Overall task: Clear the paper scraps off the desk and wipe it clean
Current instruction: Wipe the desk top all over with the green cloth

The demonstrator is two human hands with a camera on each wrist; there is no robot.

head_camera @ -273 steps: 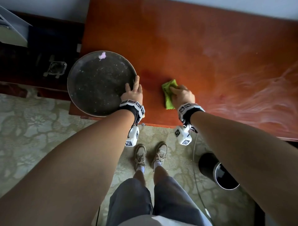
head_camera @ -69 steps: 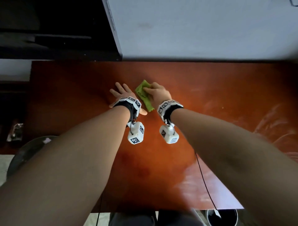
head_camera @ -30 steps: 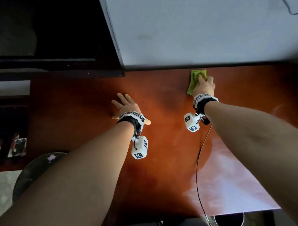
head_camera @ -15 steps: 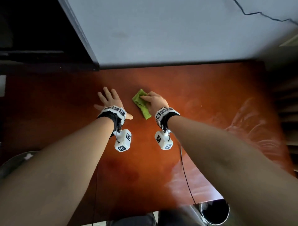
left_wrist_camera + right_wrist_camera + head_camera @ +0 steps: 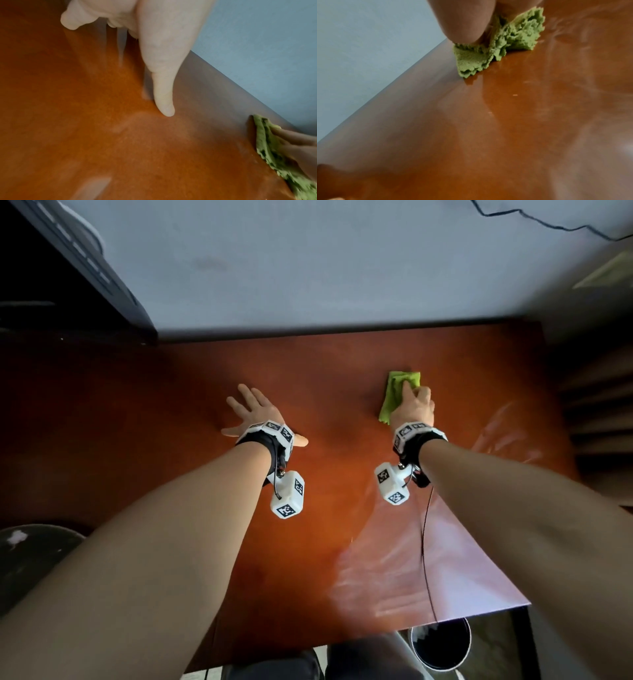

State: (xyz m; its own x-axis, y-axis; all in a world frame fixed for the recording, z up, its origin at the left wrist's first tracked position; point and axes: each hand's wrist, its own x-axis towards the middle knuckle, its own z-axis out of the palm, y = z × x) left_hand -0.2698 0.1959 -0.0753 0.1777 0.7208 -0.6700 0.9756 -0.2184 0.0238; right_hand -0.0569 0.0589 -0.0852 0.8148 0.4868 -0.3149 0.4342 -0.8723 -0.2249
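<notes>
**Me:** Head view has my right hand (image 5: 412,405) on the crumpled bright-green terry cloth (image 5: 397,392), grip curled over it and pressing it onto the glossy reddish-brown wooden surface (image 5: 342,474). Taking the pale blue-grey wall (image 5: 308,268) as landmark, the cloth sits close to its foot, towards the surface's right end. My left hand (image 5: 255,412) lies flat, fingers spread, further from the wall and well apart from the cloth.

**Partner:** What worries you?

**Me:** Two pale specks (image 5: 515,95) lie on the wood just beside the cloth; bunched like this, it could ride past them. Damp streaks show nearer me, so I judge smearing possible if I skip a pass.

**Partner:** Orientation?

**Me:** Its long axis runs roughly from the wall back towards me, slightly slanted, wider end nearest the wall.
</notes>
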